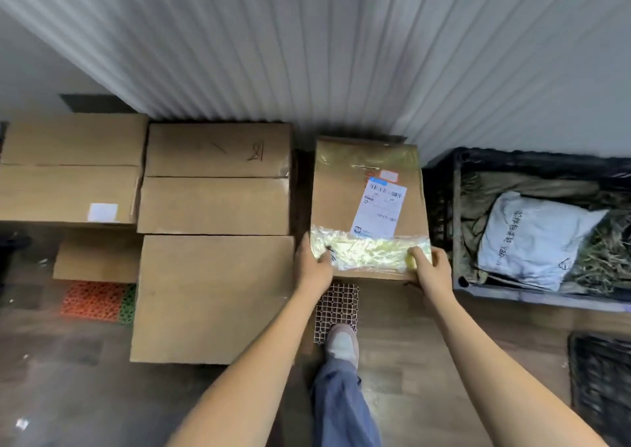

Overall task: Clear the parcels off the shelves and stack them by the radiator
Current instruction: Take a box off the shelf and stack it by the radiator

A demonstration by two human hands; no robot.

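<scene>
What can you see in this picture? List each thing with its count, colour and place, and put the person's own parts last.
labelled parcel: one, brown with yellow tape, below the radiator, gripped at its near edge.
plain cardboard boxes: about six, brown, left of the parcel.
radiator: one, white, on the wall.
crate: one, black, right, holding a grey mailer bag and straw.
grid mats: one pale under the parcel, one orange-green at left.
left hand: on the parcel's left corner.
right hand: on the right corner.
foot: one, pale shoe, blue trouser leg.

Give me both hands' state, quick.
Left hand: grips the near left corner of the labelled box.
Right hand: grips its near right corner.
</scene>
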